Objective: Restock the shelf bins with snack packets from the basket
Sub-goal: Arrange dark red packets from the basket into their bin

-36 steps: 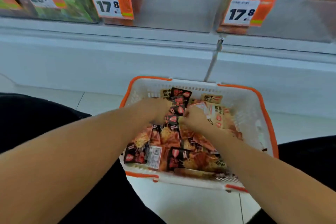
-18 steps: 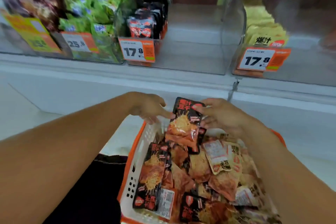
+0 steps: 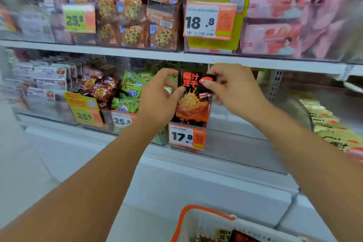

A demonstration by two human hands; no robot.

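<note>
One snack packet (image 3: pixel 193 97) between two hands.

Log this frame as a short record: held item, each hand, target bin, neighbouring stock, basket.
held item: black-and-orange snack packet, upright
left hand: left hand pinches packet's left edge
right hand: right hand pinches its top right corner
target bin: clear bin tagged 17.8, packet at its front
neighbouring stock: green packets to the left
basket: orange-rimmed basket below, packets inside
</note>
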